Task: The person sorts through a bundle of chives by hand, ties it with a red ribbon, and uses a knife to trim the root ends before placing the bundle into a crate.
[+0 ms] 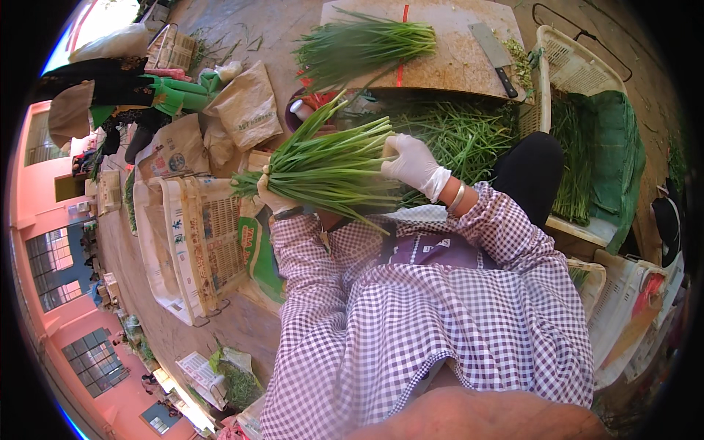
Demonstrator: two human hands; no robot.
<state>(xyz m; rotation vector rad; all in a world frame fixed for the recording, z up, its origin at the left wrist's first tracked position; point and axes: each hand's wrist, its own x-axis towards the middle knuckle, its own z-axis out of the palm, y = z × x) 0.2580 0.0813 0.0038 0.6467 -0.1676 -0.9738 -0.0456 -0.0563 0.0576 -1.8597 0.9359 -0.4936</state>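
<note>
A loose bunch of green chives [323,163] fans out in front of me, its stalks spreading to the right. My left hand [273,195], in a pale glove, is closed around the bunch at its left end. At the right ends of the stalks, my right hand [412,163] is pinched, in a white glove; its fingertips are partly hidden at the chive ends. A tied-looking pile of chives [374,45] lies on the board [455,22] beyond, across a red strip. Beside it rests a cleaver [490,45] with a black handle.
Loose green trimmings [462,139] lie below the board. A white crate [544,88] with chives and green cloth [612,161] stands at right. Stacked crates [192,235] and a brown sack [246,110] are at left. Another person [110,88] is at far left.
</note>
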